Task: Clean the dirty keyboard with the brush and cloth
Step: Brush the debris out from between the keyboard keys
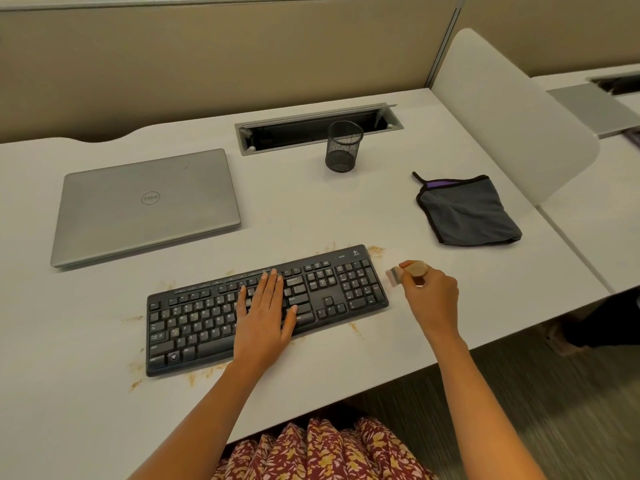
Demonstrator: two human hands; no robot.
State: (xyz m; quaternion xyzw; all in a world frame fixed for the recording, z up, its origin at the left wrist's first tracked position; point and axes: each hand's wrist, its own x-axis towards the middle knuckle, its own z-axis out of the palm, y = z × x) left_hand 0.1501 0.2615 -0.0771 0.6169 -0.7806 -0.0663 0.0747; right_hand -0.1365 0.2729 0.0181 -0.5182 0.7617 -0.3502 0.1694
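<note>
A flat black plastic keyboard [194, 323] lies slightly askew near the front edge of the smooth white table [311, 209], with sandy, grainy crumbs [375, 250] scattered around its edges. The left hand [266, 313] rests flat on the middle keys, fingers straight and together. Just beside the keyboard's right end, the right hand [429, 292] curls around a small brush [412, 268] with a rounded wooden handle; its pale bristles are blurred and point toward the number pad. Farther back on the right lies a soft grey cloth [467, 213], folded, black-edged, with a purple lining showing. A closed matte silver laptop [145, 206] sits back left, and a round black mesh cup [343, 147] stands before a rectangular metal cable slot [277, 133].
</note>
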